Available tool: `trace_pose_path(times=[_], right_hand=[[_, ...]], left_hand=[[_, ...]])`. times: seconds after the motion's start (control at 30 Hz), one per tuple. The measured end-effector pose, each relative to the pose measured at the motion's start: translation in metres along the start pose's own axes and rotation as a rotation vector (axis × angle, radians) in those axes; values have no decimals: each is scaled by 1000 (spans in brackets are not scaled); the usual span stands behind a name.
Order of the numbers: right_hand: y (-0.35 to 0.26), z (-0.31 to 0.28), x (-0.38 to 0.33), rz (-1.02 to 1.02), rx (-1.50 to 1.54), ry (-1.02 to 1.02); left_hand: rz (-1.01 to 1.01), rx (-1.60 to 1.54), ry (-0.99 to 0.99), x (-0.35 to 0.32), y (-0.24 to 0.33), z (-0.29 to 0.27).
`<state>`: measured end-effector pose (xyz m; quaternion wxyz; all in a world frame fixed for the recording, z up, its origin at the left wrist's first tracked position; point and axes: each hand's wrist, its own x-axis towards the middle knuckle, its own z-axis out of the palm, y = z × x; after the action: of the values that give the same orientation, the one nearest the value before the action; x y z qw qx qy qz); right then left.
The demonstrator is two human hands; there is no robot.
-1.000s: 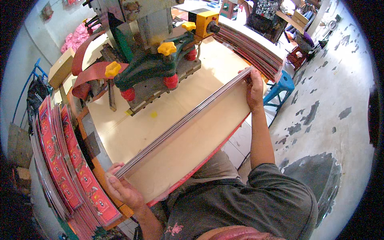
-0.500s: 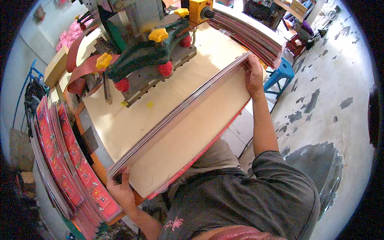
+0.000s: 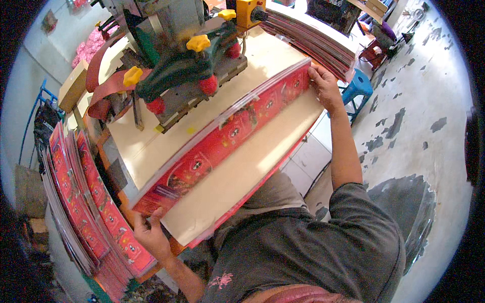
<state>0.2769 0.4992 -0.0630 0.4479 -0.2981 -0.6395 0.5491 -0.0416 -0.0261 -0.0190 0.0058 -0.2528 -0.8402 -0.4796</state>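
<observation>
A long, thin stack of red printed sheets (image 3: 235,132) stands tilted on its edge across the cream-coloured board (image 3: 275,53), its red picture side facing me. At its far right end, my right hand (image 3: 326,87) is closed with thumb and fingers on the edge. My left hand (image 3: 152,236) pinches the near left corner, fingers bent. In front of me, below the stack, a plain cream strip (image 3: 242,174) shows with a red rim along its near edge. Beyond the stack is a dark green press head (image 3: 177,81) with yellow knobs and red feet.
Piles of red printed sheets (image 3: 108,214) stand fanned at the left edge of the table. Another tall pile (image 3: 313,43) lies at the far right. A blue stool (image 3: 357,87) stands by the peeling wall, and a yellow box (image 3: 246,12) is on the machine.
The stack has tipped so its red printed face now shows, where edges and a plain cream surface showed before. My right hand has shifted slightly right and down; the left stays near its corner.
</observation>
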Motion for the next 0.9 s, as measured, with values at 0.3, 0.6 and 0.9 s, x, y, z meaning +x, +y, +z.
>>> trace_pose_path(times=[0.3,0.6,0.9], right_hand=[[-29,-13,-15,142,-382,-58],[-2,-20,34,100,-682,-30],[3,-2,29,0,-735,69]], left_hand=[[-231,-216,-256,-9,-14,-20],[-238,-112,-265,-6,3,6],[-163,-40,-249,-9,6,14]])
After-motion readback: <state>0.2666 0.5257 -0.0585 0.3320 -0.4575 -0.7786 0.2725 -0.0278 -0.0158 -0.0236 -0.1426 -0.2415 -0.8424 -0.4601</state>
